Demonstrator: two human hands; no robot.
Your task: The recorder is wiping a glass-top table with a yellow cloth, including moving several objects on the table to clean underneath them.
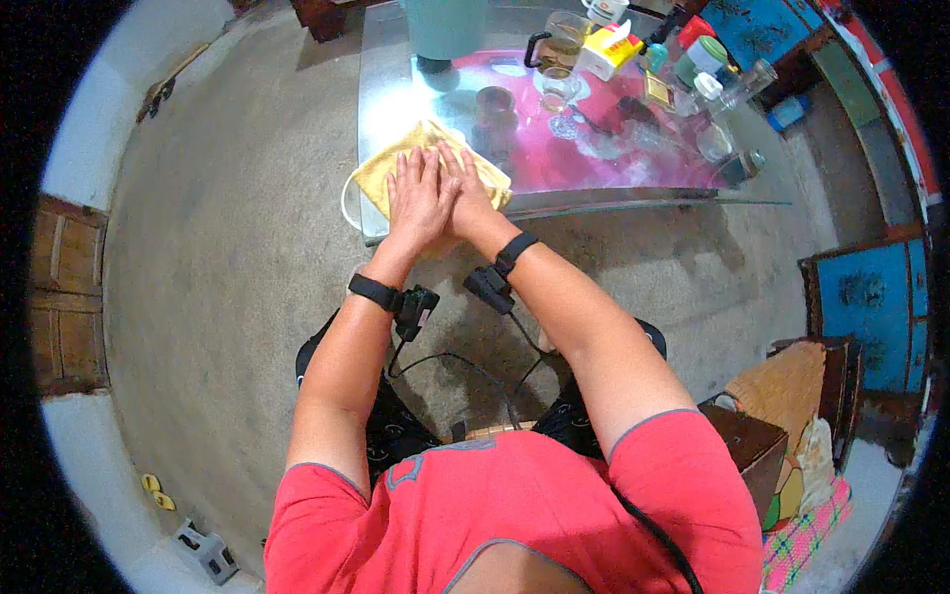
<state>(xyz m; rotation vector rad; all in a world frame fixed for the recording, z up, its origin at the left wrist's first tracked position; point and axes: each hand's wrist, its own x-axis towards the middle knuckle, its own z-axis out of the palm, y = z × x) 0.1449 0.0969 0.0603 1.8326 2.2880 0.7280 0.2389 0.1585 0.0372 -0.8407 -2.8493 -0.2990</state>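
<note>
A folded yellow cloth (375, 178) with a white loop at its left lies on the near left corner of the glass-topped table (534, 202). My left hand (419, 197) rests flat on the cloth, its fingers pointing away from me. Beside it and partly under it, my right hand (467, 193) also presses on the cloth with its fingers extended. The two hands touch and overlap near the thumbs. Neither is seen gripping the cloth. Both wrists wear black straps with small black devices and cables.
Farther back on the table stand a glass pitcher (568, 48) with a black handle, a drinking glass (557, 93), a yellow tissue pack (610, 52), a white mug (607, 9), a green-lidded jar (705, 56) and a large pale green container (445, 30). A brown box (749, 445) is at the right.
</note>
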